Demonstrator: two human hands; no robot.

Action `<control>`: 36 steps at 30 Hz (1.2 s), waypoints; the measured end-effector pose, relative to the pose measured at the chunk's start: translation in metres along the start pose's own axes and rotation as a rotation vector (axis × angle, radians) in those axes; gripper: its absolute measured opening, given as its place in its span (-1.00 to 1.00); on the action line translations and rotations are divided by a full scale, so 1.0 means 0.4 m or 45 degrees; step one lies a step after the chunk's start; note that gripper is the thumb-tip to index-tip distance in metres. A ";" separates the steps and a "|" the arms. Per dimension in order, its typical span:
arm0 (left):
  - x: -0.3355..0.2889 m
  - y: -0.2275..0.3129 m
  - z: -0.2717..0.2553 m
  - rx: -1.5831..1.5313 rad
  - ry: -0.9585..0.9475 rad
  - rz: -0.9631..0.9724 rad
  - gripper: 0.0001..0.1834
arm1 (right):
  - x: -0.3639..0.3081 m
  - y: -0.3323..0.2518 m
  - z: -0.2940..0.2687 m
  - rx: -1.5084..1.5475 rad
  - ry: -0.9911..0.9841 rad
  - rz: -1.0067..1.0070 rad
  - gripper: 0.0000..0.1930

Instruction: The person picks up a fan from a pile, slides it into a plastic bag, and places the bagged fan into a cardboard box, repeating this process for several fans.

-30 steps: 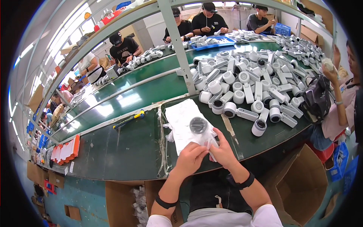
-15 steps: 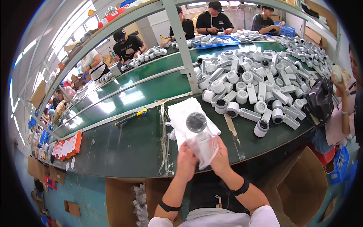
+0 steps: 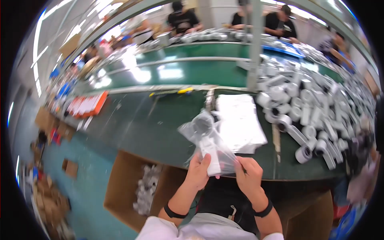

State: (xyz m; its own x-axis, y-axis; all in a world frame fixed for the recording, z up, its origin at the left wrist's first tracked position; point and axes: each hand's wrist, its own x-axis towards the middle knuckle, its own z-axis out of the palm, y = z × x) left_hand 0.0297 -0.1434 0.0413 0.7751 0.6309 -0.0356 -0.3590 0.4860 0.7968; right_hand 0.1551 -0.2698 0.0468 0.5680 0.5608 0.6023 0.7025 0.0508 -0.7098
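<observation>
A clear plastic bag [image 3: 226, 159] hangs between my hands just above the near table edge. Inside it is a pale, hair-dryer-like device [image 3: 209, 149], its round head away from me and its handle toward me. My left hand [image 3: 197, 173] is closed around the handle end through the plastic, thumb on top. The bag's right edge is pinched in the fingers of my right hand [image 3: 249, 173]. Just beyond lies a stack of white plastic bags [image 3: 239, 120] on the dark green table [image 3: 144, 124].
A big heap of similar devices [image 3: 308, 104] covers the table's right side. A yellow-handled tool [image 3: 184, 91] and orange-white sheets [image 3: 89, 105] lie to the left. Below stands an open carton [image 3: 120, 192] holding bagged items. A metal post [image 3: 254, 48] rises ahead; several people work beyond.
My view has turned left, so the scene shifts right. The bagged device has moved left off the white stack. My right hand now pulls the bag's edge out to the right.
</observation>
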 end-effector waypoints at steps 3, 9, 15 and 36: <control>-0.038 0.064 -0.085 0.210 0.218 0.046 -0.66 | -0.031 -0.009 -0.008 0.141 -0.276 0.089 -0.92; -0.286 0.275 -0.397 0.750 0.789 0.309 -0.70 | -0.079 0.080 -0.033 0.162 -0.452 0.491 -0.87; -0.563 0.168 -0.859 0.921 1.519 -0.337 -0.64 | -0.106 0.128 -0.017 0.248 -0.354 0.578 -0.85; -0.390 0.137 -0.940 1.771 1.567 -0.005 -0.61 | -0.084 0.104 -0.018 0.195 -0.299 0.601 -0.91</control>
State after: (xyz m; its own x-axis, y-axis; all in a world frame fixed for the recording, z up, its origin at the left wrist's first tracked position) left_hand -0.3064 0.0124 -0.1362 -0.2208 0.9696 0.1052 0.7666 0.1058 0.6333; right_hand 0.1683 -0.2927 -0.0005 0.6831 0.7204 0.1199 0.3141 -0.1416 -0.9388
